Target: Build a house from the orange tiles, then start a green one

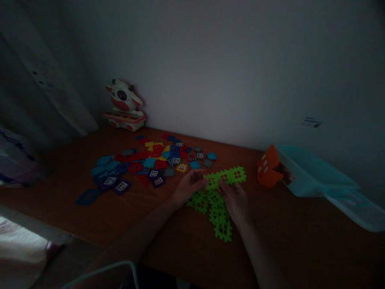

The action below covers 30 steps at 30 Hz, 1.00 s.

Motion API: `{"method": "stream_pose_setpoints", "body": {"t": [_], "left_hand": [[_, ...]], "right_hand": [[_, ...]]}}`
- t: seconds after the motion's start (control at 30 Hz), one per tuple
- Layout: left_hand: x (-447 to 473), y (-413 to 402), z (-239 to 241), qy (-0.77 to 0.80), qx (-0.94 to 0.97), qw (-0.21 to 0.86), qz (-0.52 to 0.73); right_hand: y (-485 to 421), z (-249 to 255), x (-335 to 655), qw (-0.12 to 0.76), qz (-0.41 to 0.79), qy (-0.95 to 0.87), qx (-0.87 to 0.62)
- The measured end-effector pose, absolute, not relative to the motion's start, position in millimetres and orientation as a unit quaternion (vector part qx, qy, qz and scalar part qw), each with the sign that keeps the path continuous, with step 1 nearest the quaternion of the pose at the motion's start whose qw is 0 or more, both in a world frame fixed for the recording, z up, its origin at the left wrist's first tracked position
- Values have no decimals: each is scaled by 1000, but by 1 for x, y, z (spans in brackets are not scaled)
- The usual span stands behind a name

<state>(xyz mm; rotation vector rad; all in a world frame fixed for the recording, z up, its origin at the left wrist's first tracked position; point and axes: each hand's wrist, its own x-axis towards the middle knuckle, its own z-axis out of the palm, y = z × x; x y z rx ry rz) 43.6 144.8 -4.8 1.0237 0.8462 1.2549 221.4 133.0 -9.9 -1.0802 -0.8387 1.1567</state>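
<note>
Both of my hands hold a strip of joined green interlocking tiles [230,176] a little above the wooden table [300,245]. My left hand [188,187] grips the strip's left end with fingers closed. My right hand [236,199] pinches the strip from below near its middle. Under my hands lies a cluster of more green tiles [218,220], flat on the table. The room is dim.
A pile of red, blue, yellow, grey and purple tiles [150,162] spreads to the left. A cow-shaped toy [124,105] stands at the back by the wall. An orange tile house [267,166] and a pale blue plastic container [319,178] sit at the right.
</note>
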Motion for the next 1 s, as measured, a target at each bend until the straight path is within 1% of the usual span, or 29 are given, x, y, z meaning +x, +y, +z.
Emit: {"method": "stream_pose_setpoints", "body": {"t": [0.1, 0.27, 0.37, 0.47, 0.53, 0.67, 0.8, 1.0], "left_hand": [[46, 137, -3, 361, 471, 636, 493], [45, 135, -1, 403, 476, 598, 502], [38, 142, 0, 417, 440, 583, 541], [28, 154, -2, 433, 441, 518, 591], [21, 161, -6, 450, 460, 476, 599], [12, 172, -17, 498, 493, 419, 577], [9, 178, -24, 528, 518, 388, 549], [8, 177, -23, 526, 543, 399, 519]], "right_hand": [[126, -6, 216, 577, 501, -413, -495], [127, 1, 216, 461, 449, -555, -527], [143, 6, 224, 396, 358, -674, -510], [164, 1, 239, 348, 233, -756, -503], [175, -10, 247, 344, 168, -759, -527], [180, -33, 255, 348, 134, -733, -570], [174, -39, 255, 348, 144, -722, -581], [166, -37, 260, 319, 190, -728, -576]]}}
